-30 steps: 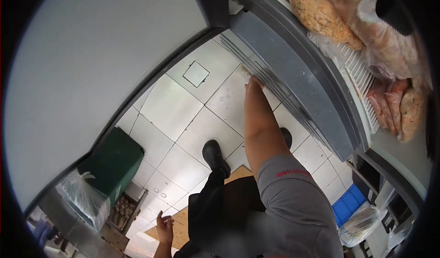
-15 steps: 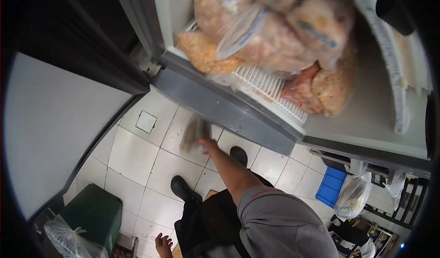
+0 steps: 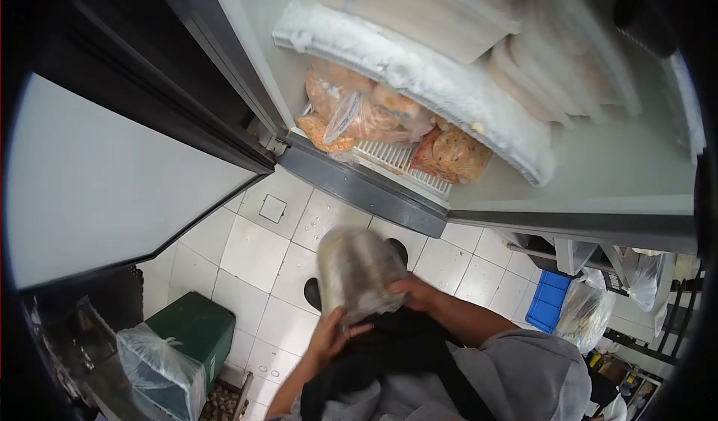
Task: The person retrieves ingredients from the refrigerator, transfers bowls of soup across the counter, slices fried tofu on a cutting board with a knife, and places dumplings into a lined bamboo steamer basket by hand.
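In front of my body I have a blurred clear plastic bag (image 3: 359,268) with greyish-brown contents that I cannot make out. My left hand (image 3: 333,335) grips its lower left edge, thumb on the near side. On the lower right edge, my right hand (image 3: 416,292) is closed. Beyond the bag stands an open upright freezer. On its bottom wire rack (image 3: 385,154) lie bags of orange-pink, meat-like food (image 3: 366,111). A frost-covered shelf (image 3: 419,73) above them carries a translucent container (image 3: 426,17) and several pale bags or packages (image 3: 546,77).
The freezer door (image 3: 127,182) hangs open at left. A green bin (image 3: 196,331) with a clear plastic bag over it stands lower left. At right are a blue crate (image 3: 548,300), a filled plastic bag (image 3: 587,316) and racks. The floor is white tile (image 3: 254,253).
My right hand has raised the plastic bag from low over the floor to my body. My left hand has come up from the lower left and taken hold of it. More freezer shelves show.
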`<state>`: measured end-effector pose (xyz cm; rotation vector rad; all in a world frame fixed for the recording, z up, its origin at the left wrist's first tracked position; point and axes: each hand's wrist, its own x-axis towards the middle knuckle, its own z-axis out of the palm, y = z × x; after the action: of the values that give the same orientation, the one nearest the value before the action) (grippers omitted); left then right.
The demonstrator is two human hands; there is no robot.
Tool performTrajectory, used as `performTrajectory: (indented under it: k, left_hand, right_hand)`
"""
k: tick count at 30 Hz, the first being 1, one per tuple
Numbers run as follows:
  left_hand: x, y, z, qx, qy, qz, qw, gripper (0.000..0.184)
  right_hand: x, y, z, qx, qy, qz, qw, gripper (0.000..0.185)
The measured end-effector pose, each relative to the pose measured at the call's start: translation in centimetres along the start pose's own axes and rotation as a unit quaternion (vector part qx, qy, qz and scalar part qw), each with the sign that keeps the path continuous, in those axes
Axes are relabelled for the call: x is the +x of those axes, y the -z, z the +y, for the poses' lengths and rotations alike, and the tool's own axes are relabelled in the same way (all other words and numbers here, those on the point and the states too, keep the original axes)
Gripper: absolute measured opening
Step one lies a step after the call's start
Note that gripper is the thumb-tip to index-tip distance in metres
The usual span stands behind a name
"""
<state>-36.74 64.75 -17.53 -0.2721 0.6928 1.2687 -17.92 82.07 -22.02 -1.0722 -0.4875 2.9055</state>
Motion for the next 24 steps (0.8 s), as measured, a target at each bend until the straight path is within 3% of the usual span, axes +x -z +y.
performTrajectory:
  k: [1,2,3,4,5,7,8,10,12,13,14,18,19,20,21,22,23,24]
  left_hand:
    - [1.1,-3.3,2.2,0.056,-0.038,-0.004,0.998,0.079]
    - [2.6,-6.2,4.3,0.112,-0.075,-0.009,0.991,0.076]
    - [4.6,-8.3,6.2,0.135,-0.055,-0.032,0.989,0.07]
    - [6.9,-10.9,8.0,0.237,-0.097,-0.08,0.963,0.071]
    - [9.1,-13.5,9.5,0.336,-0.136,-0.126,0.923,0.073]
    - [13.5,-18.4,11.6,0.456,-0.213,-0.172,0.847,0.072]
    - [15.6,-20.2,13.2,0.456,-0.219,-0.176,0.845,0.072]
    - [18.8,-22.6,14.7,0.311,-0.153,-0.171,0.922,0.072]
    - [20.5,-24.2,13.3,0.268,-0.177,-0.169,0.932,0.071]
    - [21.3,-24.7,12.7,0.221,-0.199,-0.165,0.94,0.071]
    - [21.8,-24.7,11.7,0.223,-0.199,-0.165,0.94,0.071]
    - [23.0,-25.6,9.4,0.206,-0.215,-0.127,0.946,0.064]
    - [23.1,-25.9,9.2,0.216,-0.211,-0.12,0.946,0.062]
    - [24.3,-25.8,9.1,0.218,-0.213,-0.118,0.945,0.062]
    - [26.0,-25.5,8.9,0.397,-0.341,-0.105,0.846,0.056]
    - [26.3,-25.9,9.3,0.554,-0.445,-0.086,0.698,0.052]
    - [26.5,-26.2,9.9,0.616,-0.381,-0.075,0.685,0.042]
    - [27.8,-26.3,10.7,0.615,-0.379,-0.073,0.687,0.042]
  right_hand:
    - [-2.4,-3.3,-2.9,0.034,0.072,-0.01,0.997,0.055]
    - [-3.3,-1.9,-3.5,0.017,0.109,0.011,0.994,0.055]
    - [-4.5,-2.7,-5.0,-0.011,0.137,0.052,0.989,0.059]
    - [-4.2,-2.4,-6.0,-0.061,0.157,0.142,0.975,0.066]
    - [-3.5,-0.7,-7.0,-0.043,0.258,0.05,0.964,0.067]
    - [-2.9,-3.6,-12.1,-0.047,0.387,0.044,0.92,0.06]
    - [-1.9,-3.6,-14.2,-0.029,0.427,0.062,0.902,0.056]
    - [-1.1,-3.4,-17.8,-0.007,0.464,0.083,0.882,0.051]
    - [-0.8,-3.9,-21.6,0.014,0.526,0.208,0.825,0.044]
    - [-1.3,-5.0,-22.4,0.015,0.528,0.204,0.824,0.044]
    - [-2.4,-6.2,-22.6,0.013,0.503,0.292,0.813,0.043]
    - [-0.4,-6.2,-23.0,0.086,0.652,0.323,0.681,0.039]
    - [-0.3,-5.8,-22.7,0.086,0.652,0.32,0.682,0.039]
    - [-0.1,-5.2,-22.2,-0.075,0.653,0.413,0.63,0.04]
    - [-0.4,-5.3,-22.3,-0.156,0.641,0.453,0.6,0.04]
    - [-1.0,-6.2,-22.6,-0.231,0.626,0.492,0.559,0.041]
    - [-2.7,-7.1,-23.0,-0.354,0.518,0.497,0.599,0.044]
    - [-3.7,-8.9,-23.2,-0.408,0.453,0.502,0.613,0.046]
